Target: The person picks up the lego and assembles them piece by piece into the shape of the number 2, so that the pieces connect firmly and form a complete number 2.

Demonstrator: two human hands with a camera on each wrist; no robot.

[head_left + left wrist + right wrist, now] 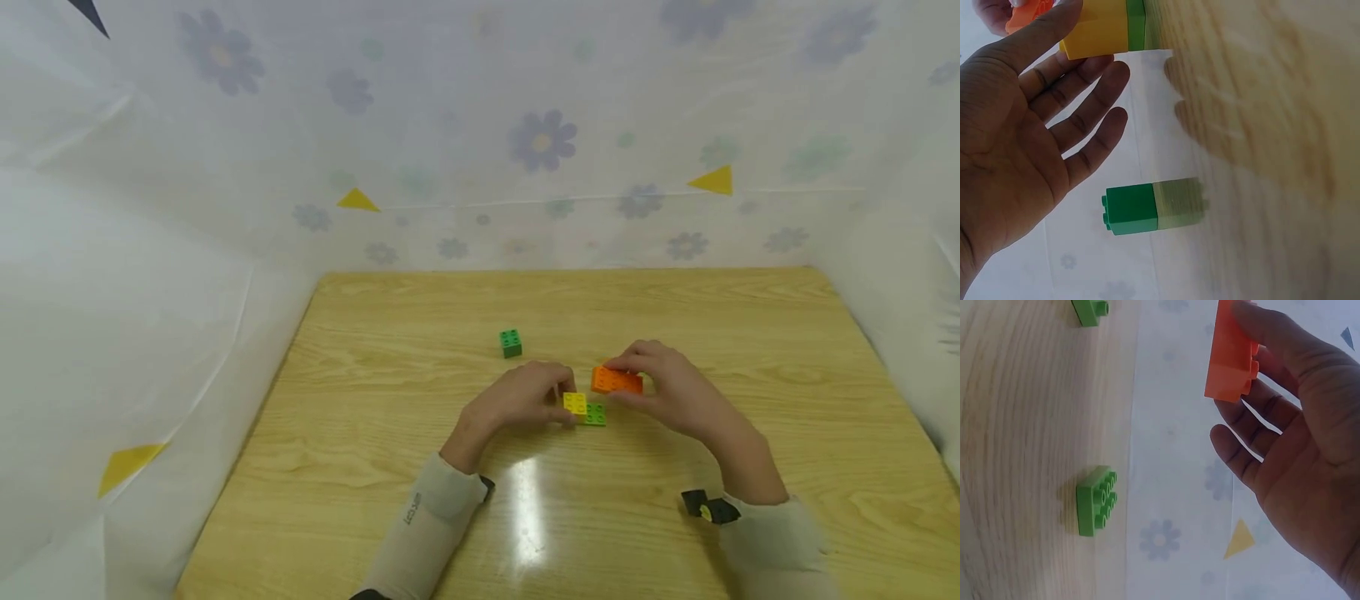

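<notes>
The left hand [522,395] pinches a yellow toy brick [574,403] between thumb and fingers. That brick sits on the left part of a light green brick [596,415], whose right studs show beside it. Held just to the right and slightly higher is an orange brick [606,380], gripped by the right hand [678,393] between thumb and fingertips. In the right wrist view, the orange brick [1230,356] hangs above the table with its studs toward the palm.
A dark green brick [511,344] stands on the wooden table [375,358], beyond the left hand. Another light green brick [1094,501] lies on the table in the right wrist view. White flowered sheets [450,167] wall the table's back and sides.
</notes>
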